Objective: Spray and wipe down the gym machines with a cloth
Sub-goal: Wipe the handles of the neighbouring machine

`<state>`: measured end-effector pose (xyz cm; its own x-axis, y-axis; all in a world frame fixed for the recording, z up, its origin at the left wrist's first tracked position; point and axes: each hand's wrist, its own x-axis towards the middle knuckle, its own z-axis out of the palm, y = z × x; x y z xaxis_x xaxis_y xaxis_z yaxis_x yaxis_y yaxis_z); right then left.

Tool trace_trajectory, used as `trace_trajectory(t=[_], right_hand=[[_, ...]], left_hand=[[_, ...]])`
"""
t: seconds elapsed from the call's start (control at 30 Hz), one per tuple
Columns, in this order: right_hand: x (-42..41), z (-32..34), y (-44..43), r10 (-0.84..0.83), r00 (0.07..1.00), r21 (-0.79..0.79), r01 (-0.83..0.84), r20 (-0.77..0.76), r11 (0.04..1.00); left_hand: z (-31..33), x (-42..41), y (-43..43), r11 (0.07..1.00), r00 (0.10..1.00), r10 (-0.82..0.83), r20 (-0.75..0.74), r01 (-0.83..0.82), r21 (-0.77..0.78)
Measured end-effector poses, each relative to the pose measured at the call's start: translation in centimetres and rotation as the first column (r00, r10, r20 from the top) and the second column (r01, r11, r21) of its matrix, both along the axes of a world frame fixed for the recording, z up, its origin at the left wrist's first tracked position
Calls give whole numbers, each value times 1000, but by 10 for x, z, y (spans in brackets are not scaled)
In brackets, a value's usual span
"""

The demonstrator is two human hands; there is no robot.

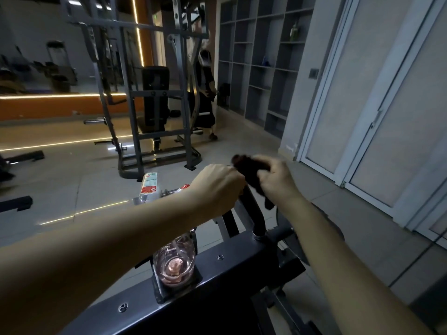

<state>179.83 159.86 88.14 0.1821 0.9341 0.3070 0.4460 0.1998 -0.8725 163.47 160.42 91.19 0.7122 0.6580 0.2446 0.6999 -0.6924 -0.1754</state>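
Head view: dark cloth [246, 169] sits bunched over the top of the black handle bar [256, 218], gripped by the curled fingers and thumb of the right hand [275, 177], one end hanging below the palm. The left hand [217, 187] is curled against the cloth's left edge; whether it grips cloth or bar cannot be told. A clear spray bottle [175, 259] stands on the machine frame [229, 264] under the left forearm.

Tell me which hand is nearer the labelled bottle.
Left. The left hand sits just right of the labelled bottle; the right hand, gripping the dark cloth, is farther right.
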Motion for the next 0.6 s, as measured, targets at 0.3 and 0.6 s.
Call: trace_trajectory(t=[0.3, 0.6], right_hand=[[26, -63, 11, 33, 965, -238, 31, 261, 971], [49, -128, -21, -66, 910, -383, 237, 409, 893]], left_hand=[[2, 3, -5, 998, 998, 56, -1, -56, -5], [4, 5, -10, 997, 997, 72, 0, -72, -30]])
